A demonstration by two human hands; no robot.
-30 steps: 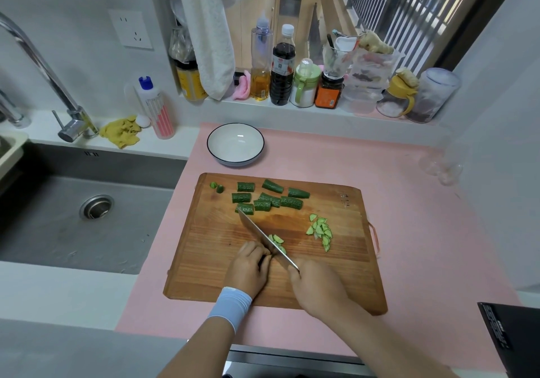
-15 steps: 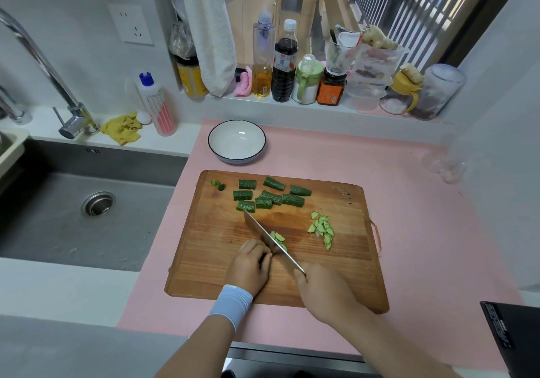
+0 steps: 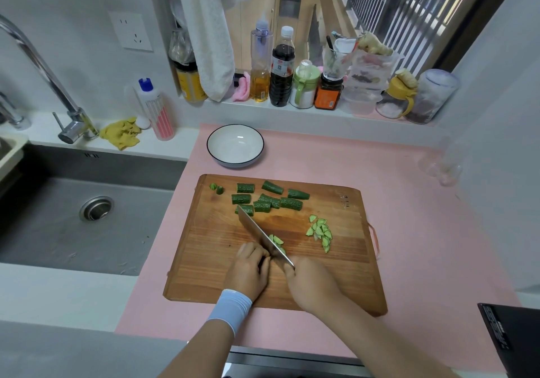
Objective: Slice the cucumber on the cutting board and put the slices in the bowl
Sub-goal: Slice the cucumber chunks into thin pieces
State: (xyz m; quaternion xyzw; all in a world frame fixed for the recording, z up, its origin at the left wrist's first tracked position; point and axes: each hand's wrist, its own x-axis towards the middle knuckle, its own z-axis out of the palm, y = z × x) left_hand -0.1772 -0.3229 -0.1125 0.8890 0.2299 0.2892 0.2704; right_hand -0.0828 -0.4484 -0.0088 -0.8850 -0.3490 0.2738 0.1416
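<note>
A wooden cutting board (image 3: 344, 284) lies on a pink mat. Several dark green cucumber chunks (image 3: 270, 199) sit along its far edge, and a small heap of thin slices (image 3: 321, 231) lies to the right. My right hand (image 3: 314, 285) grips the handle of a knife (image 3: 261, 236), whose blade runs diagonally toward the chunks. My left hand (image 3: 248, 269), fingers curled, holds a cucumber piece against the blade's left side; the piece is hidden under the hand. A few fresh slices (image 3: 277, 242) lie to the blade's right. A white bowl (image 3: 235, 145) with a dark rim stands empty behind the board.
A steel sink (image 3: 87, 211) and tap (image 3: 52, 85) lie to the left. Bottles and jars (image 3: 280, 68) line the window ledge behind the bowl. A dark box corner (image 3: 511, 339) sits at the lower right. A yellow cloth (image 3: 121, 133) lies by the tap.
The knife and both hands have stayed at the same spot on the board, with the blade working at the held piece. The view has shifted slightly.
</note>
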